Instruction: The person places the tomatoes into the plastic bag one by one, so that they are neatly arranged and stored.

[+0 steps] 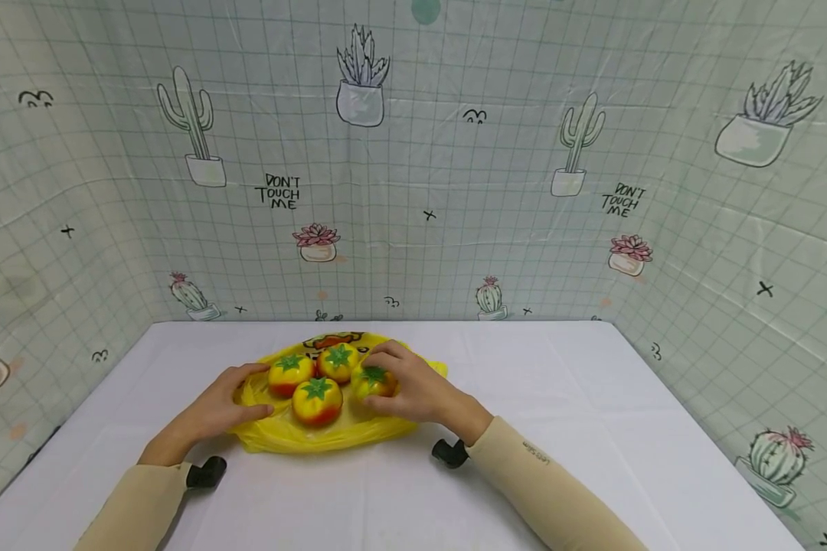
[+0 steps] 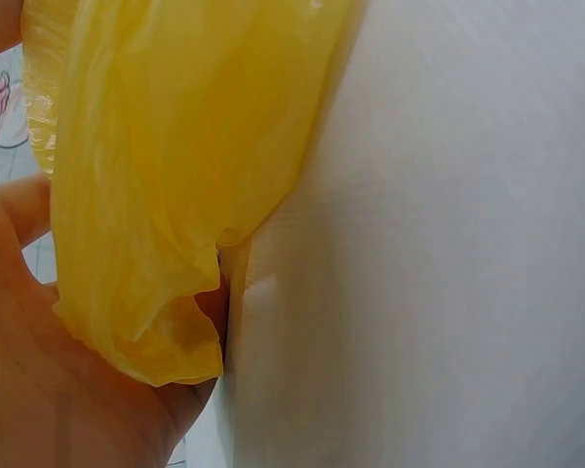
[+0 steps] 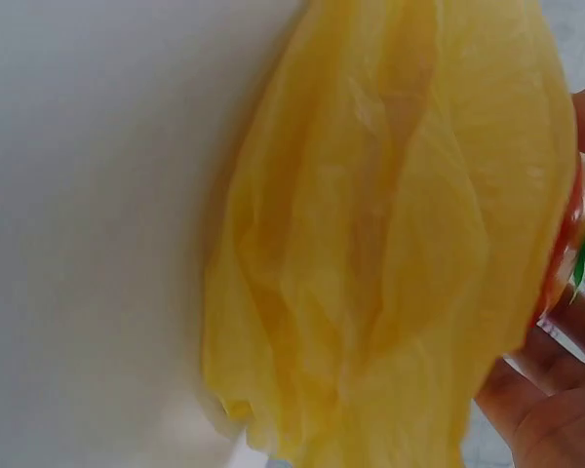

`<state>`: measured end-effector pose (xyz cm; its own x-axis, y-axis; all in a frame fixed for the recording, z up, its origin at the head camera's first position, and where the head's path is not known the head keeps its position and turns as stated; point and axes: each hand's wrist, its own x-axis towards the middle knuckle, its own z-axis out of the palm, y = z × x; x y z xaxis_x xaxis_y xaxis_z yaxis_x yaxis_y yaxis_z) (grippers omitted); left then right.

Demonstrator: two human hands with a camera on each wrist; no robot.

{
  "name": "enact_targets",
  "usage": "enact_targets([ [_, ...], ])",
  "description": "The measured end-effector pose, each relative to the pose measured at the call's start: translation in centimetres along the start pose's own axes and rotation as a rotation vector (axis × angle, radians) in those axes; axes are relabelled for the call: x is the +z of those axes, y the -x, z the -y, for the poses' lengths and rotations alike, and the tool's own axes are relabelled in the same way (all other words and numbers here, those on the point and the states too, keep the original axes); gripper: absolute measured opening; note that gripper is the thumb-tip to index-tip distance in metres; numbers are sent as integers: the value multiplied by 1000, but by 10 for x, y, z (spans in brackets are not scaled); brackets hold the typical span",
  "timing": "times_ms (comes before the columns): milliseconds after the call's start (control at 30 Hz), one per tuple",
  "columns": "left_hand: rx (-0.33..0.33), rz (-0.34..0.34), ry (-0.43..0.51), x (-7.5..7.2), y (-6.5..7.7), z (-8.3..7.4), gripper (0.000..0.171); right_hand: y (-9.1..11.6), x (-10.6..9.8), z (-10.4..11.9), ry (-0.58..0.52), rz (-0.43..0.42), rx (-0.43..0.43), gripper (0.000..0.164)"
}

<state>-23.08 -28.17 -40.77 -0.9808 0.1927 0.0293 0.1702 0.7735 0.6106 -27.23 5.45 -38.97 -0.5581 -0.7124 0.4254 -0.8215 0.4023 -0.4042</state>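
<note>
A yellow plastic bag lies spread on the table with several yellow-and-red persimmons with green leafy tops on it. My right hand grips the rightmost persimmon, fingers over its far side and thumb at the near side. In the right wrist view, the bag's side hides most of that fruit. My left hand holds the left end of the bag, with fingertips by the left persimmon and the thumb along the near side. Folds of bag bunch against the left palm in the left wrist view.
The table has a white cover. Patterned cloth walls with cactus drawings stand behind and at both sides. Black wrist-worn pieces stick out below both wrists, close over the table.
</note>
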Motion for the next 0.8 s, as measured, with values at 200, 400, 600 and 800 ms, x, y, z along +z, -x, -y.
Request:
enact_targets([
  [200, 0, -1, 3, -1, 0, -1, 79, -2, 7, 0, 11, 20, 16, 43],
  [400, -2, 1, 0, -1, -1, 1, 79, -4, 12, 1, 36, 41, 35, 43],
  [600, -7, 3, -1, 0, -1, 1, 80, -4, 15, 1, 67, 53, 43, 43],
  [800, -7, 4, -1, 0, -1, 2, 81, -6, 17, -1, 90, 60, 30, 42],
])
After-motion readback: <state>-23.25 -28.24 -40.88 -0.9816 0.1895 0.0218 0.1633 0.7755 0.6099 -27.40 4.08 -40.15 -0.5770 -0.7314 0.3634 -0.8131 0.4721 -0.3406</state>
